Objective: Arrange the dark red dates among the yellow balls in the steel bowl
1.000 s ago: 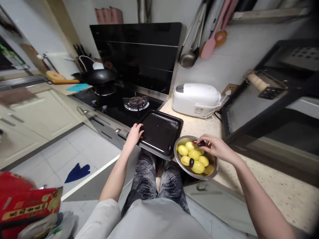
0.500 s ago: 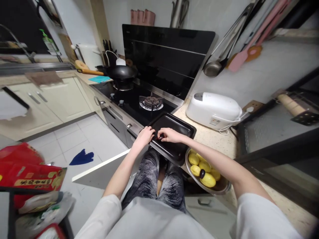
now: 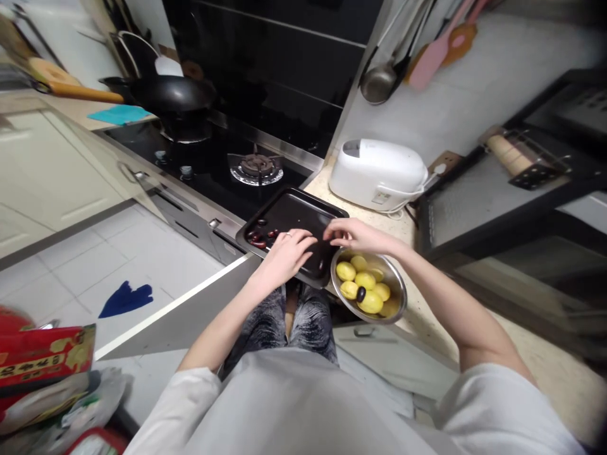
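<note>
A black baking tray (image 3: 303, 212) sits on the counter edge beside the stove. Small, glossy, dark-red oval fruits (image 3: 258, 242), like grapes, lie at its left end. My left hand (image 3: 290, 251) hovers over the tray's front edge, fingers loosely spread and holding nothing visible. Above the tray's right side is my right hand (image 3: 353, 235), its bent fingers apart, with no object showing between them. Just below it, a metal bowl (image 3: 402, 297) contains several peeled yellow ovals (image 3: 371, 302), perhaps potatoes. One dark oval fruit (image 3: 361, 294) rests on top of them.
Behind the tray is a gas burner (image 3: 257, 167), with a black wok (image 3: 173, 95) on the other one. A white toaster-like appliance (image 3: 379, 174) stands against the wall. An open cabinet door (image 3: 180, 309) juts out at left. A blue cloth (image 3: 126, 299) lies on the floor.
My hands have moved apart: the right one went toward the bowl and no longer shows the dark fruit it held. Dark-red fruits now show on the tray's left. The view has shifted.
</note>
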The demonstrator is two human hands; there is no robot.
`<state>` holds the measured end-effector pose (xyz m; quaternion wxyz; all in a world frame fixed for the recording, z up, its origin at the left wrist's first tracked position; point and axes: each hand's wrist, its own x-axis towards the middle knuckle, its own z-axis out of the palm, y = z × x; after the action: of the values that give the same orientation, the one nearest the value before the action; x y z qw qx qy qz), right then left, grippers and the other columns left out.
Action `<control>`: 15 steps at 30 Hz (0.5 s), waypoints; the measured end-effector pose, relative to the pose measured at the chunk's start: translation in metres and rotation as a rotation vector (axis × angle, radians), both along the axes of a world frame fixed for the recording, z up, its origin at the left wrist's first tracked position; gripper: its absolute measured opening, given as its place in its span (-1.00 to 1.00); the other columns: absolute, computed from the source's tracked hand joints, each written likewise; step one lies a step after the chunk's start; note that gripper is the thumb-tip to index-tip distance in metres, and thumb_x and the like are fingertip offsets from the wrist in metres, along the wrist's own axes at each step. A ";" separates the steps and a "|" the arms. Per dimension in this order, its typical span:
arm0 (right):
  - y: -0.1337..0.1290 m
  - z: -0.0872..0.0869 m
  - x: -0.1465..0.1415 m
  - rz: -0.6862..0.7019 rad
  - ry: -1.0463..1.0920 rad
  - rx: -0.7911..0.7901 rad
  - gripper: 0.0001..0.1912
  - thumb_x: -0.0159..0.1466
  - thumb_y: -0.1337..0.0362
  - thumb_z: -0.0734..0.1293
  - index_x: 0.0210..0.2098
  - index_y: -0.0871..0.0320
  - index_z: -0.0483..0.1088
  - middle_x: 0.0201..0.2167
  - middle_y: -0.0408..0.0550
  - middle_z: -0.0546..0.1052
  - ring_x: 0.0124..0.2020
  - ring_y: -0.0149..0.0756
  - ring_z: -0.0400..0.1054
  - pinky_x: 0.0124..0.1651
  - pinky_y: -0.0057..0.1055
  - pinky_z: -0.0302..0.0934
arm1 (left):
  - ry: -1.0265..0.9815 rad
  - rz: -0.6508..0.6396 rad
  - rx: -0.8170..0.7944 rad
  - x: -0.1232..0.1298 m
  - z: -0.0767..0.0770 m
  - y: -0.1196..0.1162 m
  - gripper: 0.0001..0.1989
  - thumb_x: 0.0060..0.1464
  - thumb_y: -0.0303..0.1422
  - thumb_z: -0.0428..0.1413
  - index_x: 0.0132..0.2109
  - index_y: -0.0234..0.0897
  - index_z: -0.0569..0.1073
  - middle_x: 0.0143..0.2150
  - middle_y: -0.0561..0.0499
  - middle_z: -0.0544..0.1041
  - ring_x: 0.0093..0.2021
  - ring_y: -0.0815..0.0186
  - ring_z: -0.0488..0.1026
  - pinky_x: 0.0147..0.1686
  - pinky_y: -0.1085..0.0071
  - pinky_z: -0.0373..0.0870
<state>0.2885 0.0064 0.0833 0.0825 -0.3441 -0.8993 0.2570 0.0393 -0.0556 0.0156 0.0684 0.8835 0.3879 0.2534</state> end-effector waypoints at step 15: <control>-0.098 -0.053 0.090 -0.159 -0.212 0.027 -0.87 0.26 0.03 0.34 -0.26 -0.13 0.48 -0.08 0.10 0.60 -0.16 0.11 0.58 -0.20 -0.03 0.51 | 0.089 -0.108 -0.235 0.063 -0.035 0.012 -0.57 0.22 -0.62 0.04 0.21 -0.36 0.41 0.11 -0.17 0.54 0.14 0.12 0.47 0.00 0.28 0.53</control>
<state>0.3787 -0.0914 0.0299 0.0118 -0.4384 -0.8762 0.1999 0.1023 -0.0438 -0.0193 0.1675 0.8995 0.3693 0.1627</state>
